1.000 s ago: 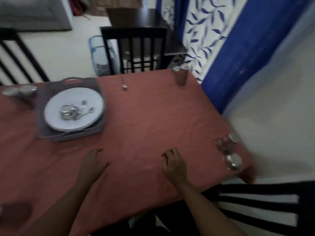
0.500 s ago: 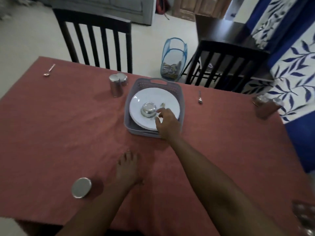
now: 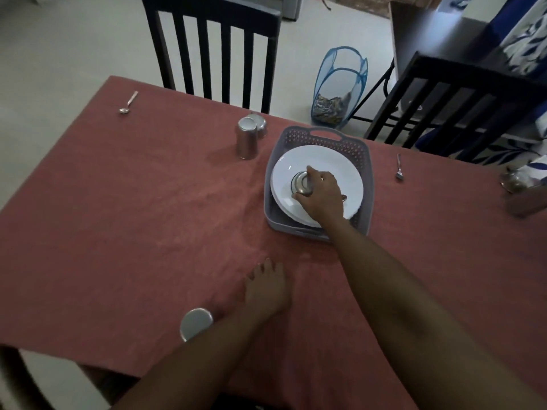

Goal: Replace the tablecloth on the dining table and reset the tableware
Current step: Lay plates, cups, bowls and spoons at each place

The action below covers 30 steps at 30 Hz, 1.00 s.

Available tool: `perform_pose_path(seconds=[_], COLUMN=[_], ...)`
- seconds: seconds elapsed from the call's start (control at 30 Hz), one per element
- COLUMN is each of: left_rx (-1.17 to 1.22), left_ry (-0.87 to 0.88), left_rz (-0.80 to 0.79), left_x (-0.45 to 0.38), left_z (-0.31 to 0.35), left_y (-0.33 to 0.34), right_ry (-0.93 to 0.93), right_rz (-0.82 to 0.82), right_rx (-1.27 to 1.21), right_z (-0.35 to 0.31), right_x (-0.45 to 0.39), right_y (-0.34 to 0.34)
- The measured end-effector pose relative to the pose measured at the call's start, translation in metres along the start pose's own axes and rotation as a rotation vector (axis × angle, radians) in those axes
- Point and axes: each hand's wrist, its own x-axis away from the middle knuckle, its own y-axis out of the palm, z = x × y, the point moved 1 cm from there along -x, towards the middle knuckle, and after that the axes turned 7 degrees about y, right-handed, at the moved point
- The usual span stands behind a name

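A rust-red tablecloth (image 3: 148,220) covers the dining table. A grey perforated basket (image 3: 319,137) near the far middle holds stacked white plates (image 3: 319,161). On the top plate sits a small steel bowl (image 3: 300,181), and my right hand (image 3: 321,195) grips it with fingers curled around its rim. A spoon handle shows just right of that hand. My left hand (image 3: 266,290) lies flat on the cloth near the front, fingers spread. A steel cup (image 3: 196,322) stands upside down beside my left forearm.
An inverted steel tumbler (image 3: 247,140) stands with a small bowl behind it, left of the basket. Spoons lie at the far left (image 3: 128,102) and right of the basket (image 3: 399,167). Steelware (image 3: 515,180) sits at the right edge. Dark chairs (image 3: 213,51) and a blue mesh hamper (image 3: 340,87) stand beyond.
My view swung left from the table's right corner to the basket. My right hand reached onto the plates and closed on the steel bowl. My left hand stays flat on the cloth.
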Motion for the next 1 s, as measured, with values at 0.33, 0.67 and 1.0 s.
perform_pose_path(seconds=[0.33, 0.67, 1.0], left_rx=[0.041, 0.489, 0.374], left_ry=[-0.064, -0.07, 0.0], left_rz=[-0.043, 0.411, 0.487], left_x=[0.084, 0.178, 0.169], left_z=[-0.074, -0.096, -0.116], left_y=[-0.064, -0.008, -0.02], right_ry=[-0.225, -0.369, -0.511], right_rz=[0.197, -0.089, -0.34], right_rx=[-0.347, -0.485, -0.278], right_z=[-0.04, -0.036, -0.063], right_x=[0.162, 0.323, 0.366], right_y=[-0.027, 0.004, 0.048])
